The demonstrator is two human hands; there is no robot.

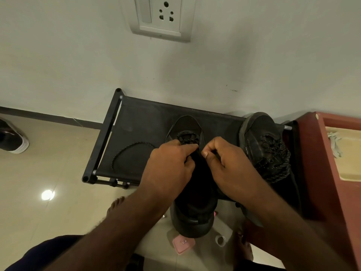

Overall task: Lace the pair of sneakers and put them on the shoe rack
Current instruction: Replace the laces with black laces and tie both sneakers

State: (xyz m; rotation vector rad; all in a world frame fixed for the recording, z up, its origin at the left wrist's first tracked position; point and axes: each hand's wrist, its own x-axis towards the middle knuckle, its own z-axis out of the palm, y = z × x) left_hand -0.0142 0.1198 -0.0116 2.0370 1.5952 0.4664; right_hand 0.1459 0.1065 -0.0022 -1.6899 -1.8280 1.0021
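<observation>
A black sneaker (186, 127) lies on the black fabric top of the shoe rack (136, 122), toe toward the wall, heel hanging over the front edge. My left hand (170, 169) and my right hand (228, 167) meet over its eyelets, each pinching the black speckled lace (188, 140). A free length of that lace (127, 151) loops across the rack to the left. The second black sneaker (263, 141) stands at the rack's right end with its laces bunched on top.
A red-brown cabinet (316, 173) stands right against the rack. A wall with a socket plate (162, 16) is behind. Another shoe (13, 139) lies on the tiled floor at far left. A pink box (182, 244) and my bare feet are below the rack.
</observation>
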